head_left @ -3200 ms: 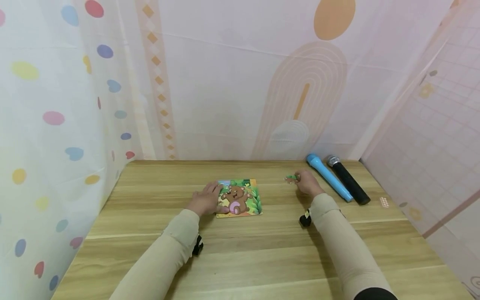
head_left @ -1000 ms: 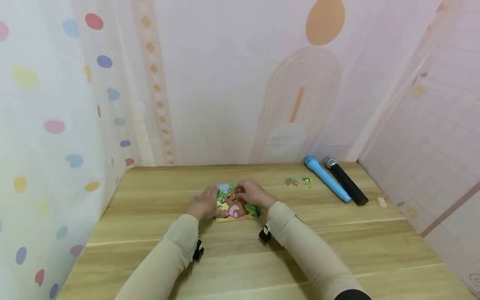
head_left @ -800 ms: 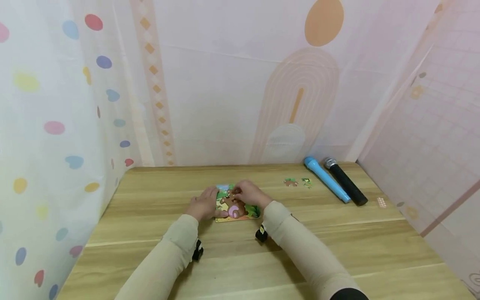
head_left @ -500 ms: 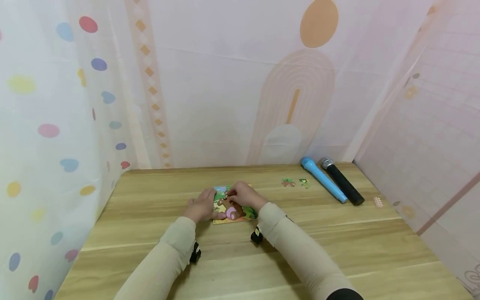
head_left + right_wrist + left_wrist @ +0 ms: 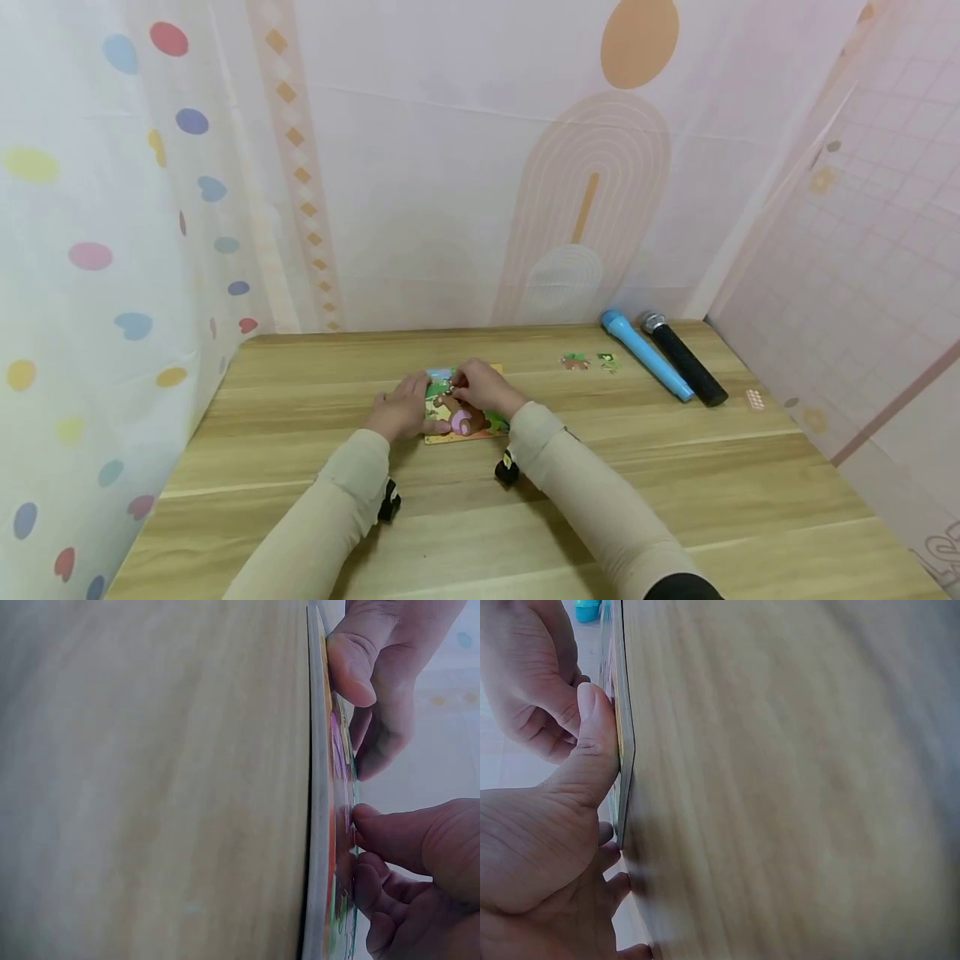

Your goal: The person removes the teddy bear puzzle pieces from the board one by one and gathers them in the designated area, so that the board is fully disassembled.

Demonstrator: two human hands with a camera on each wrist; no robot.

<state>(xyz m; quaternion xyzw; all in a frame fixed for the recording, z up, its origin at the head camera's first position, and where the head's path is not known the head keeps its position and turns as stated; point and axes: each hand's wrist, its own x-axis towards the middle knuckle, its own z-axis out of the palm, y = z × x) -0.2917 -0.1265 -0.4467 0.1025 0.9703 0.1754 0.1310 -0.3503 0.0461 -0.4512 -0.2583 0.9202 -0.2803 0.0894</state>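
Observation:
A flat puzzle board (image 5: 467,421) with a brown cartoon bear on a green, yellow and orange ground lies on the wooden table. My left hand (image 5: 400,408) rests at its left edge, thumb pressing on the face and fingers spread along the side; the left wrist view shows the straight thumb (image 5: 592,742) on top. Over the bear's head, my right hand (image 5: 483,387) pinches a small brown puzzle piece, mostly hidden by the fingers, against the board. In the right wrist view the right thumb and curled fingers (image 5: 375,881) meet at the board's surface.
Two loose puzzle pieces lie to the right: a brown-green one (image 5: 576,361) and a green-yellow one (image 5: 607,362). Beyond them are a blue microphone (image 5: 647,354) and a black microphone (image 5: 686,362). A small dotted card (image 5: 754,400) sits near the right edge. Patterned cloth walls (image 5: 420,183) border the table.
My right hand has come from the loose pieces at the right to the board, then shifted slightly left over the bear's head. The left hand keeps its place on the board.

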